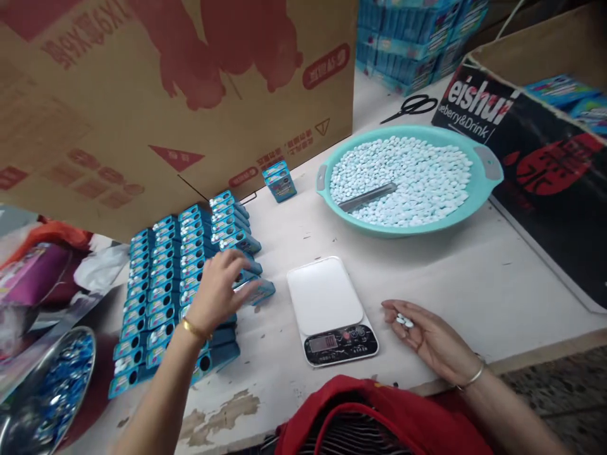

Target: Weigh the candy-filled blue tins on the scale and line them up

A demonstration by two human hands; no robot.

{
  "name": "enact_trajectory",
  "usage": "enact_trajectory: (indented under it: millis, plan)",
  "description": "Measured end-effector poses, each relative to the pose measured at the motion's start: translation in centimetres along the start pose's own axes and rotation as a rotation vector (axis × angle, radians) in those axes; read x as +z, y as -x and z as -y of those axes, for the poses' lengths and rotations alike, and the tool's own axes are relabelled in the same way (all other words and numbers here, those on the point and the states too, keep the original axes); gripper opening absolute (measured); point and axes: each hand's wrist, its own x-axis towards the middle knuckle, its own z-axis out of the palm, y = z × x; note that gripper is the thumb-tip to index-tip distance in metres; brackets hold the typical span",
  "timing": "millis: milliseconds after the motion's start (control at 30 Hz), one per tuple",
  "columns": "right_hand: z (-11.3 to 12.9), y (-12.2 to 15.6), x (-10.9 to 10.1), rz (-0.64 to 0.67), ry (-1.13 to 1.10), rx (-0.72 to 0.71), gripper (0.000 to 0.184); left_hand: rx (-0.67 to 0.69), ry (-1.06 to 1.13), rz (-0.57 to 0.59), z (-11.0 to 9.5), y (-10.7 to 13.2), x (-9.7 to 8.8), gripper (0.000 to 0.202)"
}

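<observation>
My left hand (219, 285) is over the right side of the rows of small blue boxes (164, 278). Its thumb and fingers are spread around one blue box (260, 292); whether they touch it is unclear. Palm up, my right hand (434, 338) cups a few white tablets (404, 320) near its fingertips. Between the hands lies a white kitchen scale (325, 297), its plate bare and its display apparently reading zero. Beyond it, a turquoise basin (408, 229) holds many pale tablets (427, 177) with a metal scoop (367, 197) resting in them.
A large cardboard carton (190, 95) walls off the back left. One blue box (279, 182) stands apart before it. Black scissors (411, 106) lie behind the basin, near stacked blue packs (408, 41). A black carton (526, 139) stands right; a metal bowl (90, 379) of blue wrapped pieces, lower left.
</observation>
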Motion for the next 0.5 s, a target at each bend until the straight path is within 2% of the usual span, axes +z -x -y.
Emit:
enact_trajectory:
  millis: [100,167,200,267,400,500]
  plan:
    - [0.0,0.4,0.8,0.061,0.034,-0.021,0.025,-0.080,-0.176,-0.002,-1.0,4.3,2.9,0.022]
    - [0.0,0.9,1.5,0.099,0.041,-0.033,0.026,-0.092,-0.225,-0.047,-1.7,5.0,4.2,0.015]
    - [0.1,1.2,1.9,0.114,0.039,-0.035,0.027,-0.086,-0.228,-0.072,-2.2,4.9,4.2,0.015]
    - [0.1,1.7,2.4,0.137,0.034,-0.034,0.028,-0.037,-0.194,-0.100,-3.7,4.1,3.2,0.018]
    - [0.1,2.5,2.2,0.164,0.043,-0.055,0.028,0.095,-0.061,-0.068,-7.5,1.6,-0.6,0.023]
    - [0.0,2.9,1.6,0.151,0.043,-0.076,0.028,0.197,-0.051,-0.026,-10.2,-0.7,-1.0,0.024]
